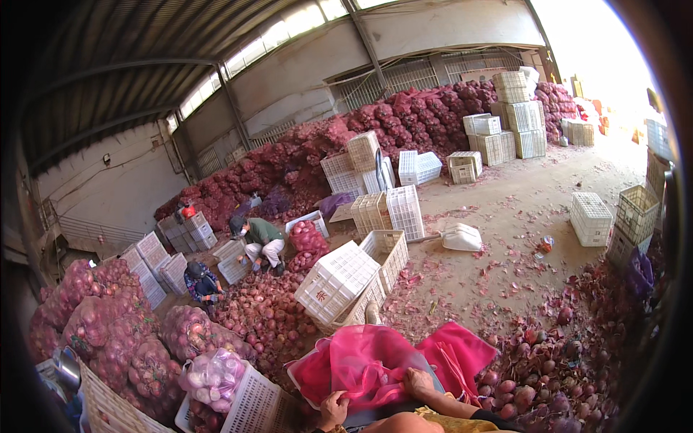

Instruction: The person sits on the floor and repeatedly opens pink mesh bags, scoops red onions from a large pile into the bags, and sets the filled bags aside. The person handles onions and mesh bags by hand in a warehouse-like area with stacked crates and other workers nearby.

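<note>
A bright red mesh bag (357, 352) is spread in front of me. Its near edge is pinched between the thumb and fingers of my left hand (333, 410). My right hand (419, 382) grips the same netting farther right, fingers curled over the gathered fabric. Beneath the bag, part of a dark grey surface (427, 363) shows; what it belongs to is mostly covered. Another piece of red mesh (463, 346), with loose strings trailing from it, lies just right of my right hand. Whether the two pieces are joined I cannot tell.
Red onions (270, 311) cover the floor ahead left; more onions and skins (541, 379) lie at right. Stacked white plastic crates (338, 281) stand close ahead. Filled mesh sacks (108, 325) pile up left. Two people (264, 235) crouch by the onions. A scoop shovel (461, 237) lies beyond.
</note>
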`<action>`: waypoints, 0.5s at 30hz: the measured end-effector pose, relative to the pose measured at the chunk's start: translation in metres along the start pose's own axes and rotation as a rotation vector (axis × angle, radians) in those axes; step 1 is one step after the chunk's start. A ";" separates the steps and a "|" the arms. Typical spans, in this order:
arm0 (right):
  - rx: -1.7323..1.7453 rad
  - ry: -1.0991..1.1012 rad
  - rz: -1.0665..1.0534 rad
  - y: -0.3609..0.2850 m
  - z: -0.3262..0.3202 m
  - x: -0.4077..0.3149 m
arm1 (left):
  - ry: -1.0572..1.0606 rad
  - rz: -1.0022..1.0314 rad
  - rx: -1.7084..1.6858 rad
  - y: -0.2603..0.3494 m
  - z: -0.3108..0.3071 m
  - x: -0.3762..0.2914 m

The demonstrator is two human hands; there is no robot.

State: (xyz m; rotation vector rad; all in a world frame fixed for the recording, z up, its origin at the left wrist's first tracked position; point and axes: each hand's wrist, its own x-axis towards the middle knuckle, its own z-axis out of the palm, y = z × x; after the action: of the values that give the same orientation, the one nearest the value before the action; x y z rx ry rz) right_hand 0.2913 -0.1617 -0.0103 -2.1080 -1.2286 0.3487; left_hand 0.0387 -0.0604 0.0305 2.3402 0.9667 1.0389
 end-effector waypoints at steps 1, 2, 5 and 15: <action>0.023 0.025 -0.010 0.003 0.002 0.000 | -0.006 0.005 -0.026 0.009 -0.004 0.001; 0.045 0.048 -0.020 0.006 0.003 -0.001 | 0.017 0.049 -0.024 0.017 -0.006 0.002; 0.071 0.025 -0.065 -0.003 -0.005 -0.008 | 0.100 0.114 0.009 0.012 -0.015 -0.013; 0.123 0.022 0.004 -0.001 -0.006 -0.008 | 0.176 0.156 0.021 0.026 -0.021 0.013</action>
State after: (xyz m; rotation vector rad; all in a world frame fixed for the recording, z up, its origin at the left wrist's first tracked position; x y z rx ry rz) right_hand 0.2898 -0.1705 -0.0054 -2.0043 -1.1604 0.3922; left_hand 0.0407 -0.0664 0.0655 2.4044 0.8712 1.3204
